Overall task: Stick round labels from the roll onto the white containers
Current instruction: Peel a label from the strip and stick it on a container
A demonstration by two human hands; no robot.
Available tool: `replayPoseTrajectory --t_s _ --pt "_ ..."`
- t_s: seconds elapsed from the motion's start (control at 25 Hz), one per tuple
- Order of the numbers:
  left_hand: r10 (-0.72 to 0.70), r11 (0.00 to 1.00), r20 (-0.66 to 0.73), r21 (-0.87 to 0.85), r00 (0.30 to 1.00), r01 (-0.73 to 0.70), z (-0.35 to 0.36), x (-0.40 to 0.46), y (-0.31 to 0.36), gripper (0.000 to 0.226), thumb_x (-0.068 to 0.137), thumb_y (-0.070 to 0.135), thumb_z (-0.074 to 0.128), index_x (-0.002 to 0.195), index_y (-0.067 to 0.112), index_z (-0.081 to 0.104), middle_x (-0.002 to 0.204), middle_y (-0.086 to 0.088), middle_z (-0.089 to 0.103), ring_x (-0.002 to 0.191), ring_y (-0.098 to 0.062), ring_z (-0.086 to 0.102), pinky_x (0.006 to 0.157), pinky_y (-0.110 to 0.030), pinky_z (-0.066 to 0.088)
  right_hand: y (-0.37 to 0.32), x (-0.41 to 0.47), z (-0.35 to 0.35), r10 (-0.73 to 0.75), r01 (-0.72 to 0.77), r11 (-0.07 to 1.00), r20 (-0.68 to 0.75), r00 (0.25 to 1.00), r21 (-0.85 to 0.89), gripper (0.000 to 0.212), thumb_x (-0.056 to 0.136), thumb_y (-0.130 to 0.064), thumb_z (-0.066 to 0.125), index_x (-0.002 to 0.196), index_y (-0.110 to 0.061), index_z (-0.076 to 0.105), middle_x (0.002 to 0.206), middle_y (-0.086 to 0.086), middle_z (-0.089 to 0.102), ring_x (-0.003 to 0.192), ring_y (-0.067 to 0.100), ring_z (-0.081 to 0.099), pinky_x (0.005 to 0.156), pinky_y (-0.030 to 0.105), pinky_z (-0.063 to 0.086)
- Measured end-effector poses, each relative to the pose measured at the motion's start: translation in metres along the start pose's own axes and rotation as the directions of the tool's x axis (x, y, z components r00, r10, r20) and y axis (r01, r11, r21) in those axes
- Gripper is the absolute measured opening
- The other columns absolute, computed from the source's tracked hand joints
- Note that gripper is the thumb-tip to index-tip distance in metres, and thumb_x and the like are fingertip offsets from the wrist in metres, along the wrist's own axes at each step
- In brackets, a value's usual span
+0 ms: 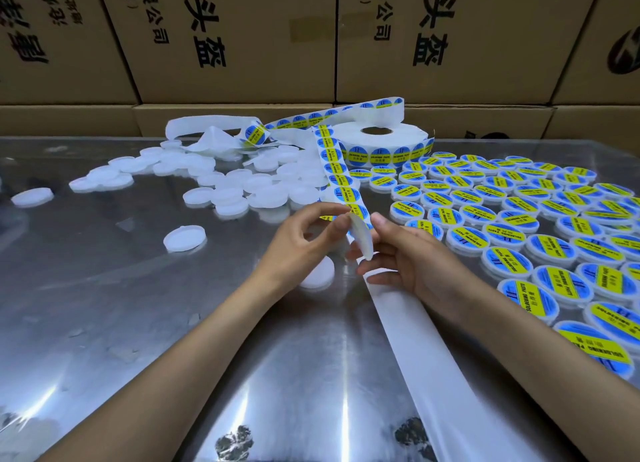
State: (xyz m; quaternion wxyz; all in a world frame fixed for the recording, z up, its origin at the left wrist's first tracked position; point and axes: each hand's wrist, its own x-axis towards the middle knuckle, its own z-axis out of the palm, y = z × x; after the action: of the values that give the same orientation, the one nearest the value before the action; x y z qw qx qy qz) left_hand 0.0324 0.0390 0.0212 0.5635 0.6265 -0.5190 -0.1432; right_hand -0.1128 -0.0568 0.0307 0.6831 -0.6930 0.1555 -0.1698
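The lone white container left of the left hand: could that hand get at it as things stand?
Probably yes. The lone unlabelled container lies by itself on the steel table, nothing between it and the left hand. But that hand is pinching a label, so it isn't free.

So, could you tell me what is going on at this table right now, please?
A person is labelling small white containers. The right hand holds one container on edge, while the left hand pinches a label at the strip running from the roll. Labelled containers fill the right side of the table; plain ones lie heaped at the left. Empty backing trails toward the person.
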Motion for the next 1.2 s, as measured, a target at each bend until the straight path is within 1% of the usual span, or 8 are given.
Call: replayPoseTrajectory --t_s 0.24,0.36,0.52,0.64,0.76,0.84,0.96,1.2 --pt "-0.028 1.0 0.077 0.0 0.997 0.028 0.001 -0.001 0.0 0.026 0.081 0.041 0.048 0.1 0.029 0.06 0.098 0.013 0.064 0.081 0.01 0.059 0.077 -0.013 0.046 0.003 -0.002 -0.002 0.077 -0.081 0.996 0.116 0.99 0.032 0.039 0.075 -0.058 0.057 0.093 -0.029 0.075 0.102 -0.005 0.073 0.095 0.008 0.067 0.08 0.021 0.05" --pt "-0.027 0.999 0.084 -0.02 0.996 0.029 -0.001 -0.001 0.0 0.033 0.077 0.054 0.053 0.099 0.031 0.061 0.091 0.018 0.066 0.083 0.002 0.063 0.081 -0.018 0.049 0.003 -0.002 -0.003 0.063 -0.078 0.989 0.128 0.99 0.122 0.027 0.077 -0.045 0.061 0.091 -0.028 0.075 0.1 -0.005 0.073 0.094 0.006 0.066 0.076 0.019 0.053" --pt "-0.065 0.998 0.121 -0.009 0.99 0.066 -0.002 0.0 -0.002 0.046 0.068 0.064 0.054 0.1 0.031 0.062 0.112 -0.001 0.067 0.102 -0.014 0.065 0.096 -0.037 0.048 0.003 -0.004 -0.009 0.045 -0.064 0.982 0.107 0.993 0.176 0.021 0.071 -0.038 0.07 0.087 -0.025 0.075 0.099 -0.007 0.071 0.098 0.005 0.064 0.079 0.02 0.052" --pt "-0.1 0.993 0.085 0.074 0.991 0.094 -0.011 0.003 -0.002 0.038 0.072 0.058 0.06 0.1 0.032 0.065 0.111 0.007 0.067 0.104 -0.007 0.062 0.097 -0.037 0.047 0.003 -0.002 -0.011 0.036 -0.043 0.987 0.048 0.998 0.154 0.025 0.069 -0.039 0.073 0.088 -0.024 0.075 0.1 -0.007 0.072 0.1 0.005 0.064 0.086 0.024 0.049" --pt "-0.113 0.968 0.025 0.228 0.993 0.104 -0.027 0.005 -0.002 0.058 0.06 0.072 0.068 0.1 0.029 0.067 0.101 0.017 0.065 0.098 0.002 0.058 0.084 -0.021 0.043 0.004 0.0 -0.013 0.04 -0.03 0.986 -0.06 0.997 0.166 0.019 0.069 -0.037 0.064 0.078 -0.026 0.076 0.094 -0.007 0.074 0.093 0.003 0.067 0.089 0.027 0.046" --pt "-0.156 0.882 0.069 0.459 0.985 0.107 -0.034 0.002 -0.002 0.067 0.05 0.076 0.062 0.098 0.03 0.064 0.099 0.02 0.058 0.093 0.004 0.053 0.08 -0.014 0.039 0.004 0.002 -0.018 0.052 -0.028 0.983 -0.131 0.99 0.18 0.022 0.069 -0.037 0.064 0.081 -0.024 0.076 0.095 -0.006 0.074 0.093 0.004 0.067 0.089 0.028 0.046" --pt "-0.31 0.678 0.183 0.73 0.933 0.082 -0.037 -0.002 -0.004 0.076 0.044 0.082 0.061 0.098 0.029 0.055 0.098 0.013 0.048 0.095 -0.007 0.048 0.084 -0.026 0.043 0.003 0.002 -0.021 0.077 -0.038 0.98 -0.199 0.977 0.193 0.029 0.063 -0.041 0.068 0.086 -0.023 0.073 0.098 -0.005 0.074 0.094 0.006 0.067 0.085 0.028 0.047" --pt "-0.18 0.712 0.144 0.701 0.973 0.028 -0.034 0.0 -0.006 0.053 0.062 0.057 0.077 0.101 0.028 0.056 0.098 0.011 0.052 0.089 -0.008 0.05 0.073 -0.024 0.039 0.003 0.003 -0.019 0.093 -0.047 0.977 -0.216 0.972 0.207 0.022 0.064 -0.038 0.069 0.08 -0.024 0.074 0.095 -0.006 0.073 0.092 0.007 0.064 0.078 0.025 0.048"
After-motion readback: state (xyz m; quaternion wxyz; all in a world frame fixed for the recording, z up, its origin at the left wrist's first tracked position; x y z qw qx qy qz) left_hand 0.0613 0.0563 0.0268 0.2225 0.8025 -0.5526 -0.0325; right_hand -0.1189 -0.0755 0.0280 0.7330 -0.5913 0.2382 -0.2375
